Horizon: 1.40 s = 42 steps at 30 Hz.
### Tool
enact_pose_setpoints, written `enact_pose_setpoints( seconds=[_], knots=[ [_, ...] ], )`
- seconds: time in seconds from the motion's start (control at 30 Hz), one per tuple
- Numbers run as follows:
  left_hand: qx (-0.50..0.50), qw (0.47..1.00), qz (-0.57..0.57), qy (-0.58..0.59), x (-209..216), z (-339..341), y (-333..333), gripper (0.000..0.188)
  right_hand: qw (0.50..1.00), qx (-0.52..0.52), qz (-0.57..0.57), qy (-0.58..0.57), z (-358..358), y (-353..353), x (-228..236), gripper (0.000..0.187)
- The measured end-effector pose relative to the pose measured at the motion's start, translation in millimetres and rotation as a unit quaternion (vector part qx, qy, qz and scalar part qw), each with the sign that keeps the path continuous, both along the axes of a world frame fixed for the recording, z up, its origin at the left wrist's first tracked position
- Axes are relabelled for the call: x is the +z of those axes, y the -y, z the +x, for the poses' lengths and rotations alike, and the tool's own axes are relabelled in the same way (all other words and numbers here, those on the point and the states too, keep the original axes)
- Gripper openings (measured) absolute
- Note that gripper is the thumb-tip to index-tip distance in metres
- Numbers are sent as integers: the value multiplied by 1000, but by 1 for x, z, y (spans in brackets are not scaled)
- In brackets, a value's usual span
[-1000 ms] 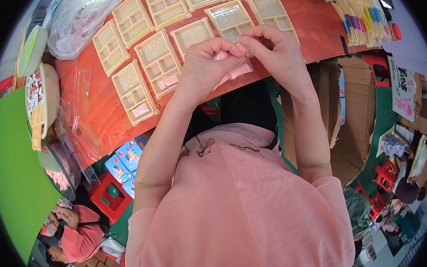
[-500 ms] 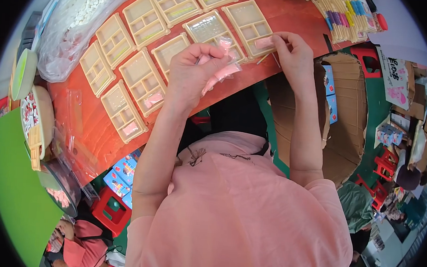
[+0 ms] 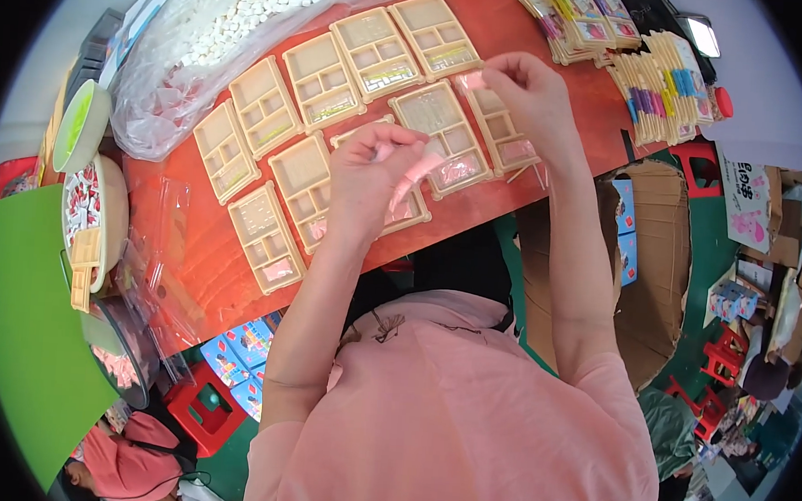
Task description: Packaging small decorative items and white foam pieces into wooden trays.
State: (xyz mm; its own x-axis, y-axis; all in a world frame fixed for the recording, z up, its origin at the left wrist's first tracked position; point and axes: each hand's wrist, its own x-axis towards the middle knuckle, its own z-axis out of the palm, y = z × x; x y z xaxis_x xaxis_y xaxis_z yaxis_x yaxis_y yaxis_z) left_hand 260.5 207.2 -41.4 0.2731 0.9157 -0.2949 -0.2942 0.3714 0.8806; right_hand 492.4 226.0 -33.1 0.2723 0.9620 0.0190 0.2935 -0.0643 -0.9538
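Observation:
My left hand (image 3: 369, 170) is closed around several small pink sachets (image 3: 417, 176), which stick out past its fingers above the near row of trays. Up and to the right, my right hand (image 3: 532, 93) pinches a single pink sachet (image 3: 472, 79) between thumb and fingers. Under it lies the rightmost beige compartment tray (image 3: 488, 114), with a pink sachet (image 3: 517, 150) in its lower compartment. The neighbouring tray (image 3: 419, 106) also has a pink sachet (image 3: 456, 168) near its lower edge. My left hand partly covers the middle tray.
A far row of beige trays (image 3: 305, 58) holds yellow-green strips. Behind stands a plastic bag of white pieces (image 3: 250, 21). Bowls (image 3: 114, 205) line the left, and stacked bundles of sticks (image 3: 644, 100) the far right. A cardboard box (image 3: 662, 266) is below the table's right edge.
My right hand has left the sachet lying in the rightmost tray and now pinches another one further up-left. My left hand still holds its bunch. The whole view has shifted.

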Motion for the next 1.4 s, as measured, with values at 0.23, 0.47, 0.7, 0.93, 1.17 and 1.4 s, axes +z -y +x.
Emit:
enact_pose_setpoints(
  seconds=[0.23, 0.47, 0.7, 0.93, 1.17, 1.4],
  knots=[
    [103, 993, -22, 59, 12, -14, -16, 9, 990, 15, 12, 141, -8, -57, -13, 24],
    [149, 984, -24, 91, 15, -22, -33, 11, 990, 109, -17, 85, -65, -25, 27, 34],
    [171, 982, -2, 79, 1, -37, -34, 11, 974, 177, -131, -47, -86, -32, 23, 29],
    [198, 975, -10, 98, -4, -59, -36, 13, 985, 37, -40, 163, -77, -67, -13, 34],
    [217, 970, 19, 111, -4, -72, -39, 15, 976, 147, -21, 160, -129, -29, 21, 37],
    [235, 968, 5, 85, -3, -83, -32, 15, 958, 243, -153, -4, -159, -23, 22, 33]
  ],
)
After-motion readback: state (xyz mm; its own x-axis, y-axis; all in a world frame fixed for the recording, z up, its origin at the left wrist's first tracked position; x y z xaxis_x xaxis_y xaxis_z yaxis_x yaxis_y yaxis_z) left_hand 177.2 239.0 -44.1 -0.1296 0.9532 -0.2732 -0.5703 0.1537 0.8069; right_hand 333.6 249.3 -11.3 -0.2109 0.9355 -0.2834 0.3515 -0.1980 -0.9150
